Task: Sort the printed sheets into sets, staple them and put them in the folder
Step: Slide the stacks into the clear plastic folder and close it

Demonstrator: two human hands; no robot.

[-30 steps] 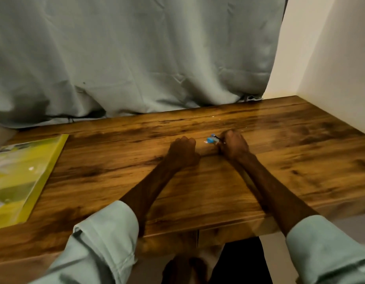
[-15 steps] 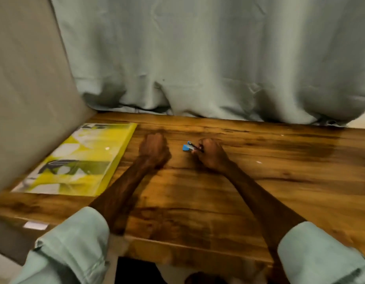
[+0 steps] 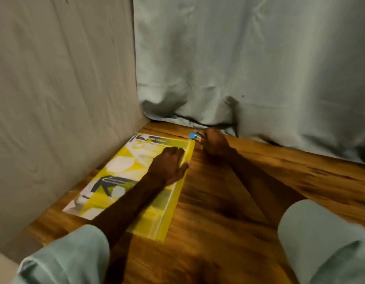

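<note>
folder [image 3: 124, 160] flat at bench [image 3: 321, 181] left, long axis near-to-far | left hand [image 3: 169, 162] on its right edge, fingers straight, pressing | right hand [image 3: 215, 145] just beside far right corner, fingers pinching blue stapler [image 3: 195, 135]

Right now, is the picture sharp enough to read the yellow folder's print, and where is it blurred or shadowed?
Head view: dim warm light; the folder print is smeared, its heading only half readable; table grain and sleeves streak with motion blur; the forearms cast dark shadows on the wood; the stapler in the right hand is soft.
</note>
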